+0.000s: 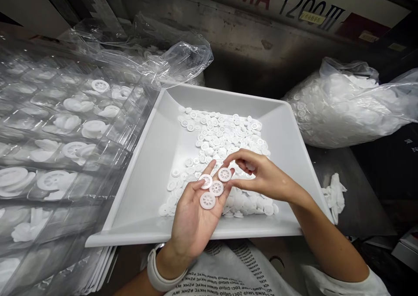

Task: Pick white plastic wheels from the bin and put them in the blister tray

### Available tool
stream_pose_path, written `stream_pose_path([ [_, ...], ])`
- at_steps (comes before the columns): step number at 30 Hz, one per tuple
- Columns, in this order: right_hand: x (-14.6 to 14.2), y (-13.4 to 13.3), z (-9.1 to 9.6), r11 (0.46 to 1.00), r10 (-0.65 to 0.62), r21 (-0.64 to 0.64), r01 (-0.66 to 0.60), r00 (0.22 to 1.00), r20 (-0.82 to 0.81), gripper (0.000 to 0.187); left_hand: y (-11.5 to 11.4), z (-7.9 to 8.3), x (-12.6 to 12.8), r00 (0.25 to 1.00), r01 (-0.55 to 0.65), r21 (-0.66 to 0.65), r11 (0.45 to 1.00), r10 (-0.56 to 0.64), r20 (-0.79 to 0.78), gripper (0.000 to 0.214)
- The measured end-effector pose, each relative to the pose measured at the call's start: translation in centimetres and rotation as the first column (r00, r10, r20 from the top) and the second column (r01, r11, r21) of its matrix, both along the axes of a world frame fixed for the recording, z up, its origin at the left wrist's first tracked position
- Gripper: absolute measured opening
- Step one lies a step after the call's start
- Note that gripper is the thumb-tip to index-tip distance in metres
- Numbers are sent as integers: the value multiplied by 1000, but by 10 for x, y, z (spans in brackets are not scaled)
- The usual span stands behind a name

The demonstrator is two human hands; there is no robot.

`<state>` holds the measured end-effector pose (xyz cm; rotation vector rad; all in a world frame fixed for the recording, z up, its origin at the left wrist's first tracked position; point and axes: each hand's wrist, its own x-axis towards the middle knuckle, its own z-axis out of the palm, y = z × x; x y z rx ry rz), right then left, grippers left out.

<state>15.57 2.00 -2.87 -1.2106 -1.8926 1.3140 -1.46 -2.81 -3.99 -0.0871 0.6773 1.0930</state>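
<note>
Palm up over the tray, my left hand [196,217] holds several small white spoked plastic wheels [207,200], its thumb resting on one of them. My right hand [261,176] comes in from the right, with thumb and forefinger at the edges of the uppermost plastic wheel [225,174]. Its other fingers are curled in, and what they may hold is partly hidden. Beneath both hands lies a loose heap of the same white wheels [215,132] inside a light grey tray [146,156].
Clear plastic blister trays [65,126] with white parts in their pockets stand at the left. A clear bag [183,56] lies behind the grey tray. A full bag of white parts [346,109] sits at the right, near a crumpled white glove-like item [335,196].
</note>
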Motion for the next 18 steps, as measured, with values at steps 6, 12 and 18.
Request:
stream_pose_path([
  [6,-3,-2,0,997,32,62,-40,992,125,25,0,2,0,1000,-7,-15,1000,7,-1,54],
  [12,-4,-2,-2,999,-11,43,11,1000,17,23,0,0,0,1000,-2,1,1000,2,21,57],
  [18,-2,3,-1,988,-78,-149,27,933,-351,24,-2,-3,-1,995,34,41,999,-38,90,51],
])
